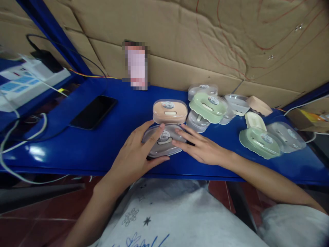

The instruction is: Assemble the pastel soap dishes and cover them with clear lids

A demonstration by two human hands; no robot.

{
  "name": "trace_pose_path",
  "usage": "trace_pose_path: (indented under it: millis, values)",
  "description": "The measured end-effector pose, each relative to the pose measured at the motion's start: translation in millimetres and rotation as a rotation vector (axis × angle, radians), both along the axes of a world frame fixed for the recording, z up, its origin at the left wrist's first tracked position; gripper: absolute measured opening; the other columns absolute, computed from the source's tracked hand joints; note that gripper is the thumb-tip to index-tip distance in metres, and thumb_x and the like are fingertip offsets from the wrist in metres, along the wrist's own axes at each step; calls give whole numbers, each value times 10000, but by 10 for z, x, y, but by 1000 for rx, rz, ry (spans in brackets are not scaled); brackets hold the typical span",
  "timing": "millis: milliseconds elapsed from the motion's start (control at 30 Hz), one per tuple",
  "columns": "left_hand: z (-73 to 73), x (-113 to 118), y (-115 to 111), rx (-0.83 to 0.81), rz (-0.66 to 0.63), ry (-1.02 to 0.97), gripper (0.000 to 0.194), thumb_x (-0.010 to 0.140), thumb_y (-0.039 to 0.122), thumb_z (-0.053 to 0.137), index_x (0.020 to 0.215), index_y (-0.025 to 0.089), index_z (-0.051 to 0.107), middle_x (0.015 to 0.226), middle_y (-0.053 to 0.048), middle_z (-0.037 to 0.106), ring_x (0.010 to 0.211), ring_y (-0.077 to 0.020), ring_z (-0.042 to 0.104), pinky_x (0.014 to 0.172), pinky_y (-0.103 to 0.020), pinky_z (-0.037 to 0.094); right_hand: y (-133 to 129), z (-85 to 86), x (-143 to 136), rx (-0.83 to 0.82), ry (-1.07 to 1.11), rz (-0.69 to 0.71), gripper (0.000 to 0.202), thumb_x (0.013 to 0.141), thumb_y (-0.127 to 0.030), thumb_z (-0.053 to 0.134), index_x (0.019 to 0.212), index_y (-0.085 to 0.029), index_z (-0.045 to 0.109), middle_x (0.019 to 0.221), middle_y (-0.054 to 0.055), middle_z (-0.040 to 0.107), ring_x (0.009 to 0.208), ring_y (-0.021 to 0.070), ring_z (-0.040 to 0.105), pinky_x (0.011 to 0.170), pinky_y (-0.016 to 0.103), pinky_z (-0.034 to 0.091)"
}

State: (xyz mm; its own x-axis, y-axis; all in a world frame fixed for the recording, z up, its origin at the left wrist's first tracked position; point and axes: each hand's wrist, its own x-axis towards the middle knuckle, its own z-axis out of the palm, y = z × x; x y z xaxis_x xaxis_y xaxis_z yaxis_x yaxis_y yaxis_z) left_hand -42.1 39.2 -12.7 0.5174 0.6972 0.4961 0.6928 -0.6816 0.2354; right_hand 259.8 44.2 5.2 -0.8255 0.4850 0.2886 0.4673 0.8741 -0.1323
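Note:
A grey soap box [162, 149] with a clear lid and a round label lies on the blue table in front of me. My left hand [140, 147] is wrapped around its left end, with the thumb along the near side and a finger on the lid. The outstretched, parted fingers of my right hand [199, 144] rest on the lid's right part. Just behind it sits a peach soap box [170, 111] with a clear lid, its far side toward the wall.
To the right are stacked soap boxes, a green one [203, 104] on top, and another green box [259, 142] beside a grey one [286, 137]. A black phone [94, 112], cables and a power strip [31, 80] lie left. A blurred-out upright object [136, 65] leans against the cardboard wall [174, 37].

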Motion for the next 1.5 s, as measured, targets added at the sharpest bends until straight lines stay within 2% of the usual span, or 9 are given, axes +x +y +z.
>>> trace_pose_path:
  millis: [433,667,900,1033,1133,1200,1267,1400,1500]
  values:
    - [30,2,6,-55,-75,31,701,1049,477,608,1667,312,320,1703,-163,376,1579,-392,375,1211,-614,464,-17,20,-11,22,-14,-20,667,1055,-64,482,1681,-251,345,1740,132,333,1668,313,89,1289,601,365]
    - [46,-40,14,-90,-84,21,669,1023,550,629,1602,287,420,1608,-175,449,1463,-393,485,1144,-584,524,-3,17,-33,3,44,-35,734,1104,-193,493,1737,-238,124,1709,132,402,1657,275,191,1295,563,380]
    - [59,-17,-10,-78,-64,37,627,1038,477,615,1599,282,411,1630,-183,404,1487,-405,454,1157,-593,486,-11,86,-81,175,-15,-91,533,1110,-291,524,1625,-182,435,1650,119,499,1579,274,392,1287,457,405]
    - [40,24,-19,83,51,29,512,1013,382,647,1477,203,524,1579,-237,414,1460,-451,463,1131,-624,461,-18,347,111,418,41,-374,307,1101,-401,543,1161,-185,753,1203,116,781,1126,281,714,976,449,549]
    - [25,32,-16,216,128,45,343,1006,292,644,1323,166,607,1423,-234,542,1311,-430,576,1064,-605,485,10,545,390,511,25,-788,520,1127,-446,437,776,-180,714,776,102,731,789,259,690,759,408,482]
    - [22,28,-5,234,179,51,280,1010,267,631,1268,156,630,1386,-233,569,1271,-431,598,1025,-588,503,52,599,544,473,-48,-971,615,1137,-496,357,727,-186,695,709,101,700,728,255,672,726,391,448]
    - [25,22,8,199,191,49,289,1024,263,610,1292,155,625,1394,-231,579,1287,-425,599,1022,-566,513,102,588,620,385,-82,-1008,619,1139,-514,317,831,-180,737,800,110,750,771,268,700,732,383,452]
    - [12,17,27,111,125,74,441,1067,279,549,1499,195,518,1568,-210,515,1471,-407,498,1173,-594,425,159,509,604,228,-22,-906,484,1130,-486,363,1292,-193,713,1315,111,758,1109,316,725,880,405,512]
    - [-26,17,41,50,124,100,566,1087,343,520,1626,236,389,1707,-204,358,1587,-438,340,1224,-649,358,165,504,608,178,-69,-930,463,1124,-451,359,1323,-206,698,1382,109,728,1207,333,695,975,441,509]
